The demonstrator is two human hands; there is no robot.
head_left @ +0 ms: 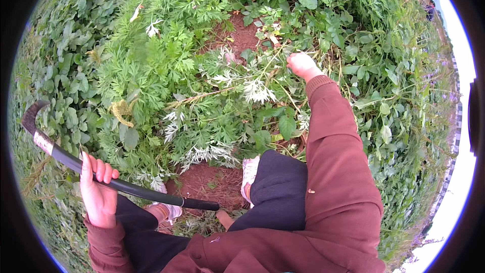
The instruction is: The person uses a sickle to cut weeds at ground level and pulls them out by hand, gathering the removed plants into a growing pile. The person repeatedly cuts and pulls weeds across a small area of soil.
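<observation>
A long, dark sickle-like tool (144, 191) with a hooked end slants across the lower left, held clear of the leaves. The person's left hand (99, 196) grasps it partway along, thumb and fingers wrapped on the shaft, hook pointing away and the straight end between the person's knees. The right hand (302, 65) reaches forward at upper centre, fingers clenched, seemingly on thin stems (284, 49), though the leaves hide exactly how many. Around it, stems lean and lie across each other, some showing silvery leaf undersides (258, 91). The work appears only partway along: reddish soil (207, 184) shows bare near the feet, and a smaller bare patch (243, 33) lies ahead, while dense feathery-leaved weeds (146, 63) stand uncut to the left of that patch. Broad-leaved plants (65, 86) crowd the far left. The person wears maroon sleeves (338, 156), dark trousers (278, 187) and pale shoes (249, 174).
</observation>
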